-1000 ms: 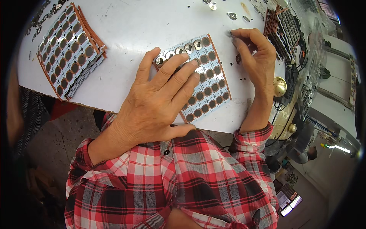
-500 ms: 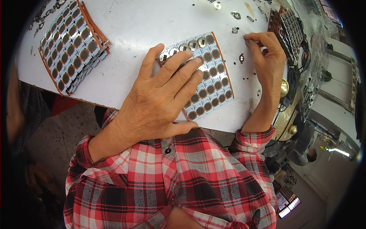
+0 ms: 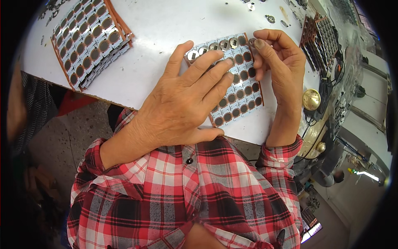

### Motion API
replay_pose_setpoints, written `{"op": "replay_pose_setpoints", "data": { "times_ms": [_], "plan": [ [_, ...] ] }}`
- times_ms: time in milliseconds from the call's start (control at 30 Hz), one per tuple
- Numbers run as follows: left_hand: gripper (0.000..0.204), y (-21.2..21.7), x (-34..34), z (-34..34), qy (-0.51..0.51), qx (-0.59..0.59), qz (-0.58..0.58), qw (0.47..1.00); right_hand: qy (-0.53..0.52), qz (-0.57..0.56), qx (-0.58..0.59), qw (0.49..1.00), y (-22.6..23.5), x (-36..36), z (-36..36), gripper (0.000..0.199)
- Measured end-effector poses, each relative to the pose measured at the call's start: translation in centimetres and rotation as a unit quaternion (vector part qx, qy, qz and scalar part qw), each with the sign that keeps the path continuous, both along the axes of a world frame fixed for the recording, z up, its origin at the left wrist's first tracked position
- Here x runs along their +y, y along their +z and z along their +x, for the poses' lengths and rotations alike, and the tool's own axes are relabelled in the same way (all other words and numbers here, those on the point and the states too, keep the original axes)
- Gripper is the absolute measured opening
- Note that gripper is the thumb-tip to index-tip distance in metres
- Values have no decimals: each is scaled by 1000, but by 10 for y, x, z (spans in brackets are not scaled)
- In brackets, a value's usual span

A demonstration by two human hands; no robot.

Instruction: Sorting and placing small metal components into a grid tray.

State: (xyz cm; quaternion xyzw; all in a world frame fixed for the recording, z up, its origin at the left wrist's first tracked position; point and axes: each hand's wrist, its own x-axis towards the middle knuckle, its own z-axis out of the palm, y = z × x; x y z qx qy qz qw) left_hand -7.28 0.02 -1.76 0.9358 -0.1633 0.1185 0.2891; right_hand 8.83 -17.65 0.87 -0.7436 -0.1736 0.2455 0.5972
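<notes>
A panel of small circuit boards (image 3: 241,99), pale blue with rows of dark round pads and brown edge strips, lies on the table before me. Shiny round metal clips (image 3: 224,44) sit along most of its far row; the pad at that row's right end is bare. My left hand (image 3: 182,97) rests spread and flat across the panel's left part, hiding several pads. At the panel's far right corner, my right hand (image 3: 284,62) has thumb and forefinger pinched together. A small shiny part seems to show at the fingertips, too little to name.
On the left stands a stack of similar panels (image 3: 89,45). Loose metal clips (image 3: 270,19) are scattered at the far side. To the right are another pile of panels (image 3: 321,37), dark cables and a brass-coloured dome (image 3: 311,99). The table's front edge runs close to my body.
My right hand has moved left from the loose parts to the panel's far right corner. The left hand keeps its place on the panel. The whole view has shifted slightly.
</notes>
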Motion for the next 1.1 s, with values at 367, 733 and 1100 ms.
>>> {"op": "replay_pose_setpoints", "data": {
  "times_ms": [367,733,1100],
  "plan": [
    [90,-1,0,0,0,-4,1,1000,35,-62,-192,979,-9,5,-2,11],
    [89,1,-1,0,4,3,-1,1000,56,-110,-247,961,-13,5,-3,12],
    [90,0,-1,0,6,1,-15,1000,82,-142,-274,948,-8,5,-6,11]
  ]
}}
